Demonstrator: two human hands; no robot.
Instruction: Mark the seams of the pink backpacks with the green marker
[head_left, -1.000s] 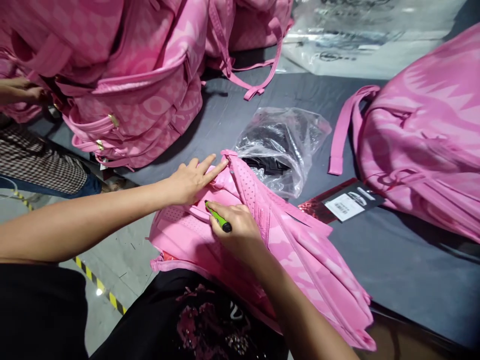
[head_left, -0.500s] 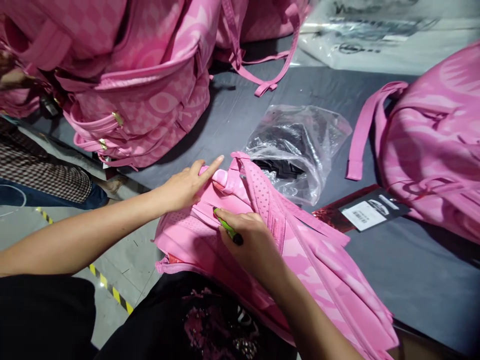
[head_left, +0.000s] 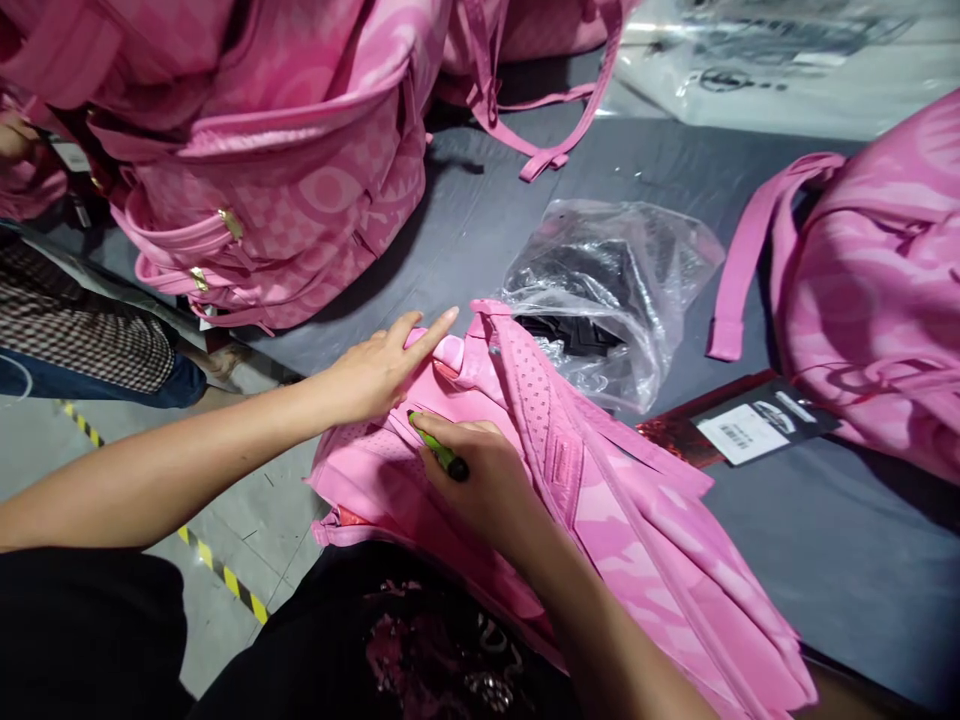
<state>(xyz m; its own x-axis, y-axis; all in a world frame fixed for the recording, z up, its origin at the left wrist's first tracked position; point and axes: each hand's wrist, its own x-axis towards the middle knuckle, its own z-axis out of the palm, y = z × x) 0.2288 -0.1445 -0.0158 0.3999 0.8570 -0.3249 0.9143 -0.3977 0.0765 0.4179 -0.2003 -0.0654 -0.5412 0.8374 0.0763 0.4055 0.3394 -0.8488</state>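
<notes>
A pink backpack lies at the table edge against my body, its perforated strap and webbing facing up. My left hand rests on the backpack's upper end, index finger stretched out and nothing gripped. In my right hand is a slim lime-green, black-ended pen-like tool. Its far end is close to the pink back panel, just below my left hand; whether it touches the fabric is unclear. Some of the right fingers are hidden under the hand.
Behind the backpack lies a clear plastic bag with black pieces inside. Other pink backpacks stand at left and right, with a hang tag nearby. White plastic packaging lies at the back. Another person's checked garment shows at left.
My right hand has shifted slightly left with the green tool, nearer my left hand. The left hand stays on the backpack; the view has shifted a little.
</notes>
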